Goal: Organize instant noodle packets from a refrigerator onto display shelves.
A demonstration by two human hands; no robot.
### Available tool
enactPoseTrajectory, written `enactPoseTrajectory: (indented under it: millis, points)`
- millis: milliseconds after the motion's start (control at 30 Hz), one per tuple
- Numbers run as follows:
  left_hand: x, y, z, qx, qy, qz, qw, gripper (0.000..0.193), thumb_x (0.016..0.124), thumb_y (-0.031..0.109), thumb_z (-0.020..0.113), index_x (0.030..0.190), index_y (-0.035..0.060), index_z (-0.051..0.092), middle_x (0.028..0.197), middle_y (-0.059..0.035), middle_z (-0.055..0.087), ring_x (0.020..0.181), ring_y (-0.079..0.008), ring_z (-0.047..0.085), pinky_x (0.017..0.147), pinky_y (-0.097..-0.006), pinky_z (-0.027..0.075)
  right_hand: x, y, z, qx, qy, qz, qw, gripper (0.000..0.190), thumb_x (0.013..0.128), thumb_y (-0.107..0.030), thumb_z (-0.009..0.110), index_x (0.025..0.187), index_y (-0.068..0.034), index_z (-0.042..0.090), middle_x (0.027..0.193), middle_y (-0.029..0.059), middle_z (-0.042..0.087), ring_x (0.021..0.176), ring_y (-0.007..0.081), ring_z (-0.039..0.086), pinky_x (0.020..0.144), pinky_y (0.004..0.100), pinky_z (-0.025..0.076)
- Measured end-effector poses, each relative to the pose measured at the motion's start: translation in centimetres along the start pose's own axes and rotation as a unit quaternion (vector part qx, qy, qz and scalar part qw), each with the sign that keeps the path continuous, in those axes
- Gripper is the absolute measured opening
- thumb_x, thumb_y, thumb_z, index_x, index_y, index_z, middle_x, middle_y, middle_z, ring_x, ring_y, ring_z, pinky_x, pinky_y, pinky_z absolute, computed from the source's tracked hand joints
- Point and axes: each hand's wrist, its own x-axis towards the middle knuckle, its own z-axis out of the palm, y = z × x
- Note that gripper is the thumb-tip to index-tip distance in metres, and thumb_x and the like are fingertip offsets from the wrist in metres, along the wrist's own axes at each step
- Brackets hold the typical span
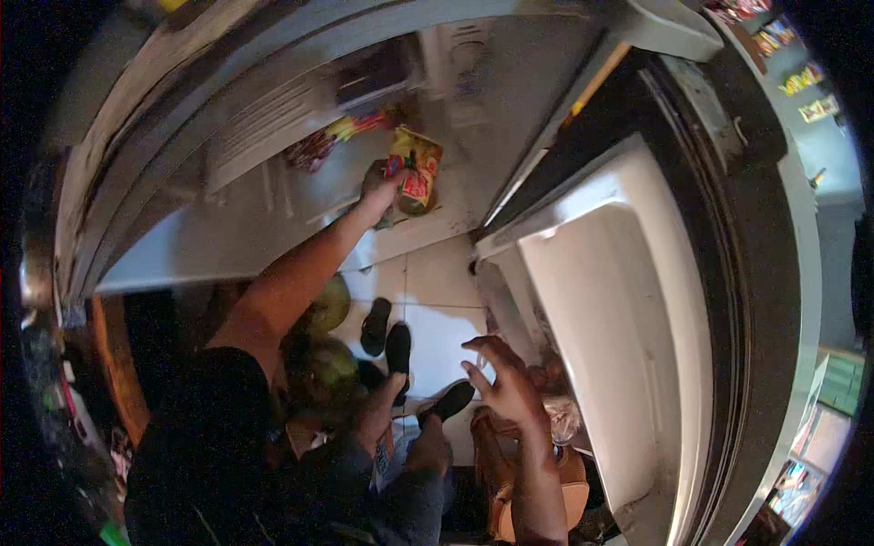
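Note:
My left hand (379,191) reaches far forward with its fingers closed on a yellow and red plastic packet (414,160). Behind the packet lies a pale interior that looks like an open refrigerator or freezer, blurred and dim. More brightly coloured packets (341,136) lie just beyond, to the left of my hand. Lower and to the right, my right hand (502,379) hangs above the tiled floor, fingers apart and curled, with nothing held. Close by on its right is a white inner door panel (594,327) with a dark seal strip around it.
Green round fruits (331,368), perhaps coconuts, sit on the floor at left. A loose black slipper (375,327) lies ahead of my feet on pale tiles (440,334). A brown seat-like object (573,501) stands beneath my right forearm. Small packets (802,78) hang at far right.

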Motion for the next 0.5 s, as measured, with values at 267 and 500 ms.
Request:
enactPoseTrajectory:
  millis: [267,500]
  points:
    - [-21.1,3.9,-7.5,-0.038,-0.108,-0.074,0.991,0.061,0.075,0.013,0.074,0.130,0.0047,0.050,0.111,-0.0052,0.062,0.100,-0.0178,0.060,0.091,-0.0332,0.047,-0.3,-1.0,1.9,0.045,0.059,0.018,0.997,0.024,0.089,-0.015,0.067,0.108,-0.002,0.061,0.106,0.0128,0.064,0.101,0.0257,0.061,0.089,0.0362,0.047]
    - [-37.3,11.2,-9.0,-0.020,-0.281,-0.097,0.955,0.078,0.078,0.014,0.076,0.143,0.0015,0.034,0.130,-0.0104,0.054,0.119,-0.0188,0.051,0.100,-0.0350,0.043,-7.9,-14.4,2.7,0.474,0.077,0.142,0.866,0.069,0.096,-0.052,0.047,0.143,-0.005,0.030,0.143,0.0162,0.040,0.119,0.0320,0.052,0.098,0.0511,0.045]
